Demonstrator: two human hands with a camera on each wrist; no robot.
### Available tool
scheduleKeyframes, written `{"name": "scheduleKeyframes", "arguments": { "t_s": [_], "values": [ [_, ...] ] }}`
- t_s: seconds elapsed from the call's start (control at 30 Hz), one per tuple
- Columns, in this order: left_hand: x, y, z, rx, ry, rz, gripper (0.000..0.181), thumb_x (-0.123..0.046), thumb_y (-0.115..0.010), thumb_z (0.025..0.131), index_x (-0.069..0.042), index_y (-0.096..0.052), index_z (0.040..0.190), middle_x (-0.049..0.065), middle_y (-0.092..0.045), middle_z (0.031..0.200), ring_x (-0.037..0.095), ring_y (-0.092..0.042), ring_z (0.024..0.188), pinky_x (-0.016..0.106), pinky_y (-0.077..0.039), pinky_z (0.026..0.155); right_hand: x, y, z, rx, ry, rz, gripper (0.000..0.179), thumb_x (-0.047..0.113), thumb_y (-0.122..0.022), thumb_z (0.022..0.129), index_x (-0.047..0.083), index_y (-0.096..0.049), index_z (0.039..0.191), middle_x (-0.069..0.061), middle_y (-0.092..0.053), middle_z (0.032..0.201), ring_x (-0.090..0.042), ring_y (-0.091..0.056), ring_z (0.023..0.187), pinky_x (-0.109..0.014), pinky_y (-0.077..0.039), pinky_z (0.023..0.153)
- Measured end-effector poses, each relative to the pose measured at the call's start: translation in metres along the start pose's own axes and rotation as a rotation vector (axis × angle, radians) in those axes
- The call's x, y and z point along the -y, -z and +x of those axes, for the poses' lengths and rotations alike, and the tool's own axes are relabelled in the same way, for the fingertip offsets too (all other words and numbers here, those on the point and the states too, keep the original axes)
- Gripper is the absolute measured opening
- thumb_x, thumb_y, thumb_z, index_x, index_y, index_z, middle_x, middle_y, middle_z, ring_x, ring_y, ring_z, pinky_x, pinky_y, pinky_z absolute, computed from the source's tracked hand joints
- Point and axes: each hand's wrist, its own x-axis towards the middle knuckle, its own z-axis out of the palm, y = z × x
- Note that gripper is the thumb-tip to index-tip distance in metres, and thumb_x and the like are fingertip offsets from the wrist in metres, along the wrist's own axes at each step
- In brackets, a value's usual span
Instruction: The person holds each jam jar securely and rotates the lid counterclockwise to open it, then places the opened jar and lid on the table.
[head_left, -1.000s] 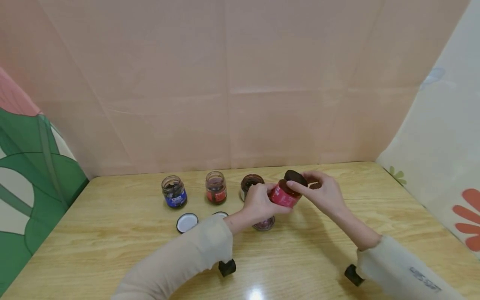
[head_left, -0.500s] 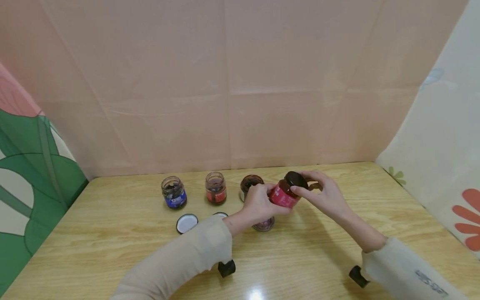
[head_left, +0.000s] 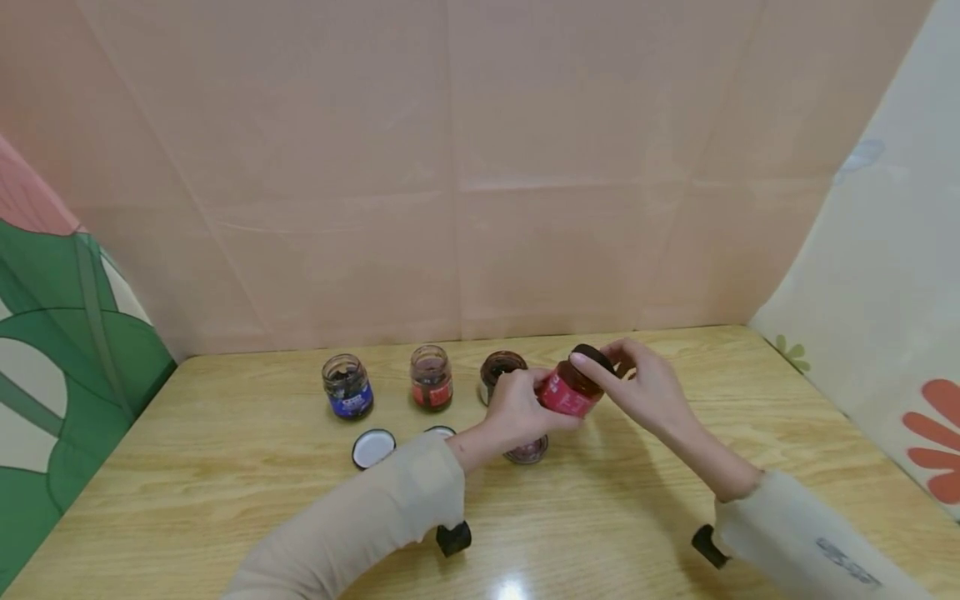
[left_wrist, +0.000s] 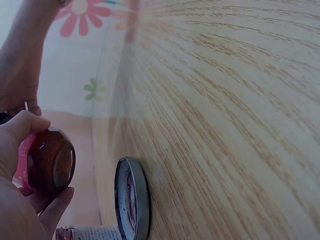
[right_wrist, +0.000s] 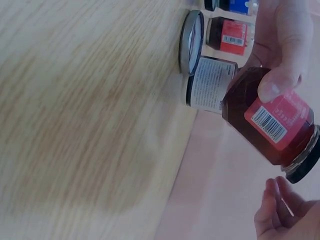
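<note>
My left hand (head_left: 521, 406) grips a tilted glass jar (head_left: 570, 393) with a pink-red label and dark reddish contents, raised above the table. A black lid (head_left: 592, 357) sits at the jar's mouth; whether it is fully threaded I cannot tell. My right hand (head_left: 651, 387) is at this lid, thumb across its near side and fingers curled at its far side. The right wrist view shows the jar's barcode label (right_wrist: 277, 120), with the right fingertips (right_wrist: 272, 185) close by the lid. In the left wrist view the jar's base (left_wrist: 62, 165) faces the camera.
Behind stand open jars: one blue-labelled (head_left: 348, 390), one red-labelled (head_left: 432, 380), and a dark one (head_left: 501, 367) partly behind the left hand. Upturned lids lie in front: one at left (head_left: 373, 448), one half hidden by the sleeve (head_left: 441, 432), one below the jar (head_left: 528, 450).
My right hand has shifted out to the right, then back, and its thumb now lies farther over the lid. The left hand and jar stay nearly still.
</note>
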Motion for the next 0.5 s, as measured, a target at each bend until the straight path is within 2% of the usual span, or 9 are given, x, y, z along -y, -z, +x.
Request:
{"name": "scheduleKeyframes", "arguments": {
  "t_s": [0.1,0.23,0.5],
  "values": [
    [-0.0001,-0.0005,-0.0005,0.0,-0.011,0.009,0.054,-0.03,-0.086,0.07,-0.009,-0.066,0.116,0.0,-0.072,0.099,0.006,-0.064,0.084,0.018,-0.051,0.07,0.0016,0.0,0.0009,-0.032,-0.031,-0.039,0.056,0.063,-0.061,0.083,0.008,-0.061,0.094,-0.009,-0.062,0.085,-0.021,-0.053,0.073,-0.029,-0.043,0.056],
    [-0.0007,-0.0009,-0.0009,0.002,-0.014,0.012,0.054,-0.029,-0.086,0.07,-0.009,-0.066,0.116,0.001,-0.072,0.1,0.006,-0.064,0.084,0.018,-0.051,0.07,0.0031,0.0017,0.0021,-0.05,-0.045,-0.082,0.058,0.065,-0.064,0.079,0.007,-0.059,0.086,-0.008,-0.06,0.078,-0.019,-0.051,0.067,-0.028,-0.04,0.056],
    [-0.0014,-0.0025,-0.0005,-0.001,-0.023,0.023,0.054,-0.029,-0.086,0.07,-0.009,-0.066,0.116,0.001,-0.072,0.1,0.006,-0.063,0.083,0.017,-0.05,0.069,0.0037,0.006,0.0015,-0.025,-0.053,-0.048,0.056,0.061,-0.068,0.078,0.006,-0.062,0.088,-0.008,-0.064,0.08,-0.019,-0.057,0.072,-0.028,-0.044,0.059]
  ]
}}
